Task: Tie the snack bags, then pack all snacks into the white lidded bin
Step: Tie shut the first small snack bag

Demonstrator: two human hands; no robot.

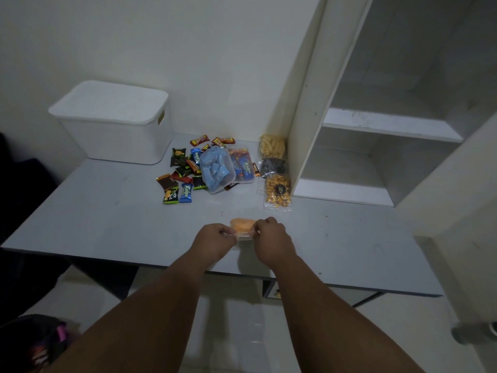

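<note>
As left hand (215, 239) and right hand (272, 238) pinch a bag (241, 224), sweets (180, 175) litter the table (107, 224)

Dim, flat room light here; colours look muddy, the tabletop (107, 227) grey. Wide-angle bending curves the edges, and corners go dark and soft.

The bin (113, 125) is plain white, the counter (107, 224) pale grey. Loose wrappers (185, 173) are red, blue and black with green; a clear tub (215, 168) shows light blue packets. Clear bags hold orange chips (241, 224), golden nuts (277, 192) and pale yellow puffs (271, 146); a fourth bag (274, 165) looks dark, perhaps black.
</note>
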